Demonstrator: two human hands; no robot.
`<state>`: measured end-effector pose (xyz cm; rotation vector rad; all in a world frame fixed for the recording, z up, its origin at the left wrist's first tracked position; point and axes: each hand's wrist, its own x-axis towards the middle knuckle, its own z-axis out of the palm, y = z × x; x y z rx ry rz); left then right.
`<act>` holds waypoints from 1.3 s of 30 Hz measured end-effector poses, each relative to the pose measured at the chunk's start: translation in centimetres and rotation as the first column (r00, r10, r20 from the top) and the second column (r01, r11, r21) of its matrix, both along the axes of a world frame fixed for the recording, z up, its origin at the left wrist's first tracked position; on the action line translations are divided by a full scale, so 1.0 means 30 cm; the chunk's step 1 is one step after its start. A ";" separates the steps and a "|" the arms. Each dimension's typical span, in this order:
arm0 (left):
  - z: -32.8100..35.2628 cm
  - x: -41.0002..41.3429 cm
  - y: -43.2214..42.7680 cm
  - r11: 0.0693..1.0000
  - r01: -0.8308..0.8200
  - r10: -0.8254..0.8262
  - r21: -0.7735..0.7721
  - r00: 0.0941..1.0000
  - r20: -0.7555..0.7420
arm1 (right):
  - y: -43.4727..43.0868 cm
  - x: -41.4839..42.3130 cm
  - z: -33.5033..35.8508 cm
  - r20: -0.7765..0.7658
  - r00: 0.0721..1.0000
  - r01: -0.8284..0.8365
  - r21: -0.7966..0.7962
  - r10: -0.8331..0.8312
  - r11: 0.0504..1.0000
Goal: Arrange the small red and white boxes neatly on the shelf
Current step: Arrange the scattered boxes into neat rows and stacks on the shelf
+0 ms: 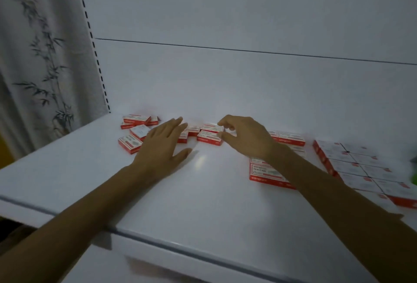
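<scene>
A white shelf (203, 203) carries small red and white boxes in several groups. At its back left lies a loose cluster (135, 129) of them, flat and at odd angles, some overlapping. The left hand (164, 145) lies low over this cluster's right side, fingers straight and spread, thumb out to the side; its grip is wide and holds nothing.

Just right of it, two boxes (208, 136) lie one behind the other. The right hand (246, 136) is at their right ends, fingers curved, thumb and forefinger apart: a half-wide grip that holds nothing. Whether the fingertips touch the cardboard I cannot tell.

Under the right forearm lies a short row of boxes (264, 172). At the far right a tidy block (361, 170) sits edge to edge in two columns. A curtain with a bamboo print (40, 68) hangs at left.
</scene>
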<state>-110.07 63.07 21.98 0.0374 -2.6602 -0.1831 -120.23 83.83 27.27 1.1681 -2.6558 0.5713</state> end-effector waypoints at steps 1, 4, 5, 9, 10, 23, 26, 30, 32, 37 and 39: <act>-0.005 0.010 -0.018 0.999 -0.026 0.026 0.030 1.000 -0.008 | -0.037 -0.001 -0.003 0.017 1.000 -0.011 0.008 0.011 1.000; -0.014 0.010 -0.034 0.991 -0.051 0.059 0.124 0.997 -0.056 | -0.154 -0.027 -0.005 0.017 1.000 -0.019 0.060 0.018 0.998; -0.017 0.005 -0.032 0.992 -0.038 0.047 0.121 0.997 -0.068 | -0.193 -0.042 -0.010 0.004 1.000 -0.015 0.092 0.014 0.996; -0.038 -0.014 -0.040 0.994 -0.010 0.017 0.112 0.998 -0.064 | -0.337 -0.119 -0.067 0.026 0.999 0.020 0.199 -0.026 0.980; -0.041 -0.018 -0.044 0.993 -0.012 0.020 0.117 0.998 -0.068 | -0.364 -0.140 -0.082 0.042 0.999 0.023 0.217 -0.033 0.976; -0.031 -0.018 -0.058 0.976 0.031 -0.014 0.218 0.997 -0.078 | -0.401 -0.173 -0.060 -0.142 0.989 -0.033 0.090 0.046 0.995; -0.015 -0.007 -0.054 0.975 0.030 -0.022 0.220 0.999 -0.037 | -0.327 -0.111 0.023 -0.168 0.984 -0.065 0.004 0.064 0.998; 0.030 0.014 -0.023 0.909 0.041 0.002 0.414 0.995 -0.101 | -0.177 -0.007 0.109 -0.180 0.981 -0.085 -0.097 0.066 0.992; 0.078 0.003 0.023 0.836 0.126 -0.054 0.534 0.987 -0.150 | -0.091 0.041 0.131 -0.187 0.980 -0.088 -0.140 0.061 0.986; 0.203 -0.002 0.247 0.391 0.327 -0.349 0.860 0.917 -0.190 | 0.102 0.128 0.133 -0.243 0.969 -0.119 -0.269 0.053 0.956; 0.209 -0.006 0.338 0.278 0.358 -0.415 0.892 0.881 -0.225 | 0.165 0.142 0.106 -0.294 0.956 -0.113 -0.315 0.016 0.943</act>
